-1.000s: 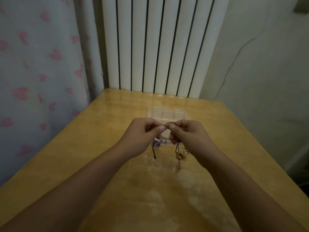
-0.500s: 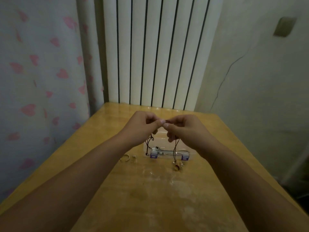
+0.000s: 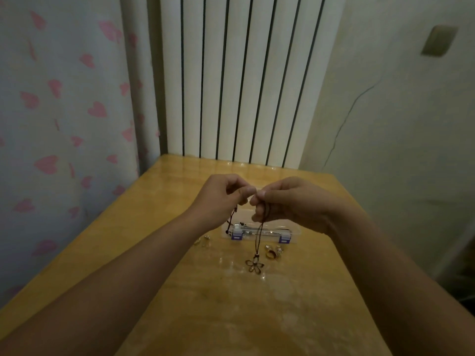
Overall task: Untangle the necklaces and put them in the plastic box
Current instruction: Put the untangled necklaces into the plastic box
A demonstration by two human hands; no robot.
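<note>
Both hands, left (image 3: pixel 221 199) and right (image 3: pixel 290 204), are raised with fingertips pinched, nearly meeting, forearms extended.

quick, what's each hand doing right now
Left hand: pinching the dark necklace cord.
Right hand: pinching the same cord; flower pendant hangs below.

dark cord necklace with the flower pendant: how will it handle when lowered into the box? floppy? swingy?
Likely floppy: the cord hangs limp from the right hand and left hand, both pinching it. The flower pendant hangs at the bottom, so it probably swings and leads the way down. Its thin open petals look bendable; the plastic box looks narrow.
</note>
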